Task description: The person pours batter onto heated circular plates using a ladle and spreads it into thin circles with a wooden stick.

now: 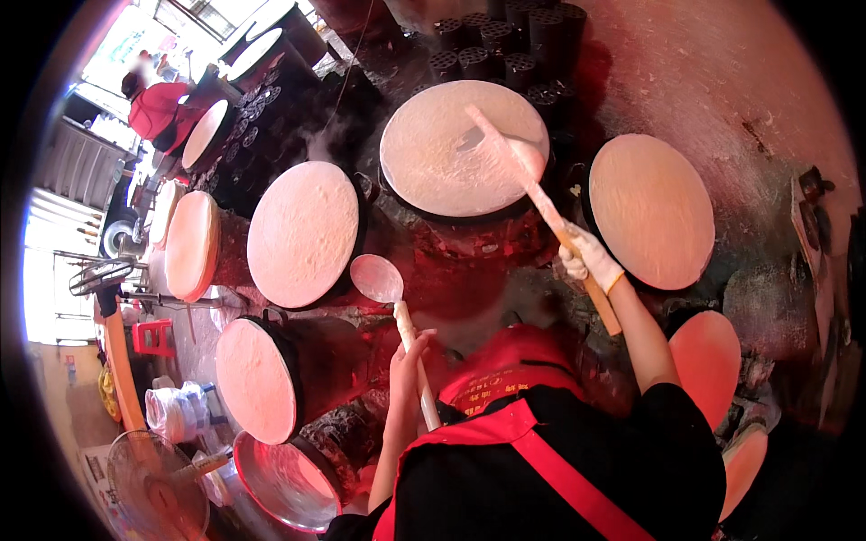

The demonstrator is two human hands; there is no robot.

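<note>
My right hand (591, 257), in a white glove, is closed around the handle of a long wooden paddle (544, 206). The paddle reaches forward over a large round pan (415, 153) covered with a pale, wet-looking layer; a smooth, pale rounded shape beside the paddle is hard to make out. Bare, my left hand (410, 353) grips the long pale handle of a ladle (377, 278). The ladle's bowl lies between the middle pan and the round pan on the left (305, 234), over the red-lit ground.
More pale-topped round pans stand on both sides, one at right (651, 212), another at lower left (257, 380). Perforated black coal briquettes (496, 38) are stacked at the back. A person in red (158, 113) works far left, near a red stool (153, 337) and a fan (158, 487).
</note>
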